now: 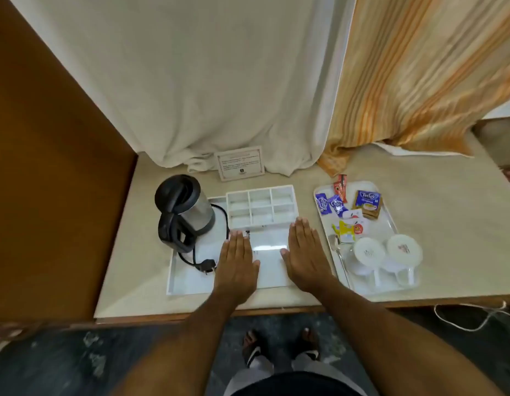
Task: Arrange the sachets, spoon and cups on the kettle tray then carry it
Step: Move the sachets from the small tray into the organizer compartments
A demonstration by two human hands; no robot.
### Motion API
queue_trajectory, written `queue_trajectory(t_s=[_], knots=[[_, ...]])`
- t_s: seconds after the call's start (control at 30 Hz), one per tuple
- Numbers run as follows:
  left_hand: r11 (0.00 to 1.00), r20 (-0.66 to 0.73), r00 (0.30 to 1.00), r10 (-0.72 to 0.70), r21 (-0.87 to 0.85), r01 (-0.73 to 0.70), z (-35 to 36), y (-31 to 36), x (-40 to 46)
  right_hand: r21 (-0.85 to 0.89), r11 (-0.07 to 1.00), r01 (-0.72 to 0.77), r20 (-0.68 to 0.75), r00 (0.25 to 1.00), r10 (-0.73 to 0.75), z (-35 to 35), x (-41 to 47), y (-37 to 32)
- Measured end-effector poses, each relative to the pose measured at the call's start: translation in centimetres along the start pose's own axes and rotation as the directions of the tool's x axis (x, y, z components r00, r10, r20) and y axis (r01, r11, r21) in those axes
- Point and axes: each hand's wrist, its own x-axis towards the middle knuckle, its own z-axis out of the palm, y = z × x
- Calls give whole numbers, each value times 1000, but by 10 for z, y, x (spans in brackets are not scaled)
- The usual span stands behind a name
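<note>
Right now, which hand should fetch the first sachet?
Right. The right hand lies flat on the kettle tray on the side nearest the side tray, where the Tetley sachet and the others lie. The left hand would probably have to cross over.

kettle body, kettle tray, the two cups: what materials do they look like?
Kettle: brushed metal body by its sheen, black plastic lid and handle. Kettle tray: glossy white, likely plastic or acrylic, given the glare. Cups: upside down, matte white, probably ceramic, though plastic is possible.
</note>
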Motion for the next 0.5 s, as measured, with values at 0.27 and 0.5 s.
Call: queue_trajectory(t_s=[0.27,0.5], knots=[[997,98,995,-33,-70,40,19,3,4,63,998,-16,68,998,12,4,-6,2],[995,45,999,8,-102,-3,31,-6,5,99,938,-332,-232,909,346,-57,82,30]])
